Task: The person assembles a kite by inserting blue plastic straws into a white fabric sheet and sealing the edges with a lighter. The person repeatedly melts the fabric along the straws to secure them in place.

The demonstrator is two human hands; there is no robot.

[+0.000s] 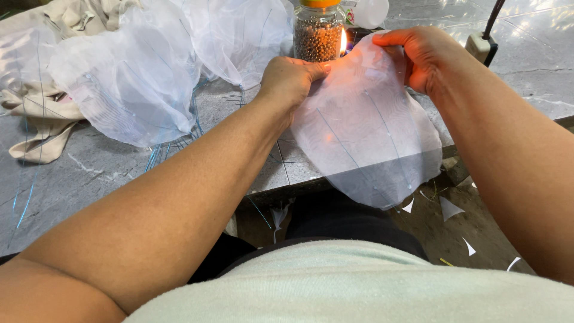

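The flame (343, 42) is half hidden behind a sheer white cloth (365, 131), whose top edge is pinched by the closed left hand (291, 78) and right hand (418, 57) beside it. A jar (317, 33) is filled with brown beads. More cloth (131, 78) is piled on the grey marble table (78, 179); scraps (448, 209) are scattered on the floor.
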